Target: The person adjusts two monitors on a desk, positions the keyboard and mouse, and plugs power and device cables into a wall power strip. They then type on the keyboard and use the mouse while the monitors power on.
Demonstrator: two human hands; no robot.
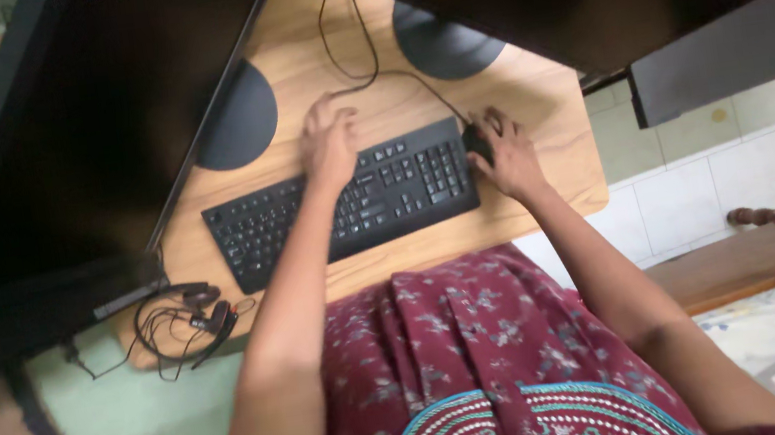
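Hands are spread across a black keyboard (342, 206) that lies slightly askew on a light wooden table (532, 96), near its front edge so both forearms can reach it from the seated lap below. The left hand (329, 145) rests over the upper middle rows of keys and partly past the keyboard's back edge; its fingers are loosely curled and flat, with an open grip that holds nothing. The right hand (506, 155) sits just beside the keyboard's right end, cupped over a black mouse (476, 142), which is mostly hidden under the fingers; the grip looks closed lightly around it, though how firmly I cannot tell. Keeping the mouse touching or nearly touching the keyboard's end suits the narrow table, which has little spare room on that side. A thin black cable (357, 75) runs from the mouse area back between two round dark monitor bases (444, 43), beneath the large dark screens (92, 128) that overhang the table. A black headset (205, 319) with its tangled cord lies at the front left corner, clear of the typing area.
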